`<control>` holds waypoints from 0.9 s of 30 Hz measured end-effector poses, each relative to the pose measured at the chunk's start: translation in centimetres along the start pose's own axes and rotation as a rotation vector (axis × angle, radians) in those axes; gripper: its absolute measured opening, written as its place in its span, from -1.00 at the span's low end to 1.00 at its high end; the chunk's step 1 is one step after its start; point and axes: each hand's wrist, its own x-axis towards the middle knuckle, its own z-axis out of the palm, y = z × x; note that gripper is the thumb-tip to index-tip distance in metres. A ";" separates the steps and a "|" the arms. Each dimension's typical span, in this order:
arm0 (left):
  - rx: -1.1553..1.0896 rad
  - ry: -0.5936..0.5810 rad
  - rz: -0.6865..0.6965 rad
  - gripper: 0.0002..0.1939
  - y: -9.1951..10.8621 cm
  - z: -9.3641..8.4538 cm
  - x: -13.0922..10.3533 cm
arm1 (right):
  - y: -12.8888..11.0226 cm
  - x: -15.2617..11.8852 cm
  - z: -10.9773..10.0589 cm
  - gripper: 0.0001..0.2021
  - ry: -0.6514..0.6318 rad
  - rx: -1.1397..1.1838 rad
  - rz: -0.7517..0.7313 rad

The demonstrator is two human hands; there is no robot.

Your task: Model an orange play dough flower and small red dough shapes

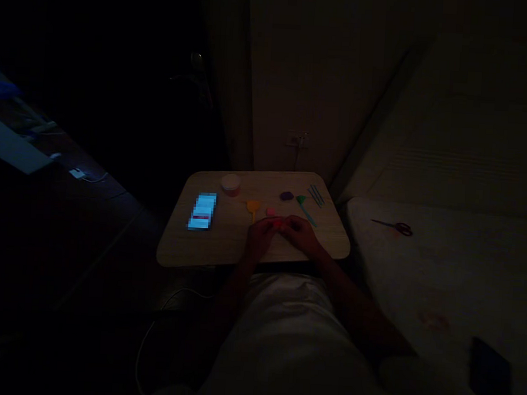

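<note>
In dim light, my left hand (260,237) and my right hand (300,233) meet over the small table (220,251). Their fingers are closed on a small red piece (278,223) between them. Just beyond it lies a pink piece (270,211). A yellow flat-headed item (253,207) rests by my left hand. Past my right hand are a green-headed item with a blue stick (307,210), a purple lump (286,196) and several thin sticks (316,195).
A lit phone (202,211) lies on the table's left side, near a round tub (231,185). Scissors (398,227) and a dark flat object (491,374) lie on the pale surface at right. A wall socket (297,139) is behind the table.
</note>
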 end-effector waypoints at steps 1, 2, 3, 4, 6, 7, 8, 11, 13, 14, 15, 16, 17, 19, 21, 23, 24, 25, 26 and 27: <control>0.010 -0.001 0.000 -0.83 0.0 0.0 0.0 | 0.0 0.0 0.0 -0.63 0.005 -0.012 -0.012; 0.019 0.001 -0.001 -0.85 0.0 0.0 0.1 | 0.0 0.0 0.1 -0.62 0.017 -0.018 -0.024; 0.027 0.009 -0.004 -0.86 0.0 0.0 0.1 | 0.0 0.0 0.1 -0.61 0.031 -0.021 -0.034; 0.033 0.023 -0.011 -0.88 -0.1 0.0 0.1 | 0.0 0.0 0.2 -0.60 0.048 -0.023 -0.041; 0.026 0.052 -0.032 -0.91 -0.2 0.1 0.1 | 0.0 0.0 0.3 -0.58 0.074 -0.026 -0.052; 0.014 0.062 -0.042 -0.92 -0.2 0.1 0.1 | -0.1 0.0 0.3 -0.58 0.069 -0.029 -0.058; 0.000 0.072 -0.049 -0.93 -0.3 0.1 0.0 | -0.1 -0.1 0.3 -0.59 0.056 -0.037 -0.065; -0.041 0.101 -0.040 -0.89 -0.2 0.0 -0.1 | -0.3 -0.1 0.3 -0.61 0.016 -0.097 -0.093; -0.057 0.121 -0.027 -0.84 -0.1 -0.1 -0.2 | -0.3 -0.1 0.3 -0.60 0.012 -0.149 -0.110; -0.066 0.123 -0.018 -0.83 0.0 -0.1 -0.2 | -0.4 -0.1 0.3 -0.60 0.010 -0.167 -0.118; -0.078 0.121 -0.009 -0.83 0.0 -0.1 -0.2 | -0.4 0.0 0.3 -0.60 0.002 -0.180 -0.123; -0.091 0.122 0.002 -0.83 0.0 -0.1 -0.2 | -0.4 0.0 0.3 -0.61 -0.011 -0.191 -0.124; -0.104 0.122 0.014 -0.84 -0.1 -0.1 -0.1 | -0.5 0.0 0.3 -0.62 -0.028 -0.201 -0.122; -0.126 0.117 0.034 -0.84 -0.2 -0.2 -0.1 | -0.6 0.0 0.3 -0.63 -0.057 -0.220 -0.104; -0.131 0.101 0.038 -0.81 -0.3 -0.2 -0.1 | -0.7 -0.1 0.3 -0.62 -0.057 -0.221 -0.075; -0.119 0.089 0.030 -0.79 -0.5 -0.3 -0.1 | -0.7 -0.1 0.3 -0.61 -0.048 -0.206 -0.062; -0.113 0.090 0.023 -0.78 -0.5 -0.3 -0.1 | -0.8 -0.2 0.3 -0.61 -0.051 -0.201 -0.062; -0.108 0.092 0.018 -0.78 -0.5 -0.3 -0.1 | -0.8 -0.2 0.3 -0.61 -0.061 -0.204 -0.067; -0.104 0.095 0.014 -0.78 -0.6 -0.3 -0.1 | -0.8 -0.2 0.3 -0.62 -0.077 -0.220 -0.077; -0.101 0.096 0.011 -0.77 -0.6 -0.3 0.0 | -0.8 -0.2 0.3 -0.62 -0.097 -0.244 -0.091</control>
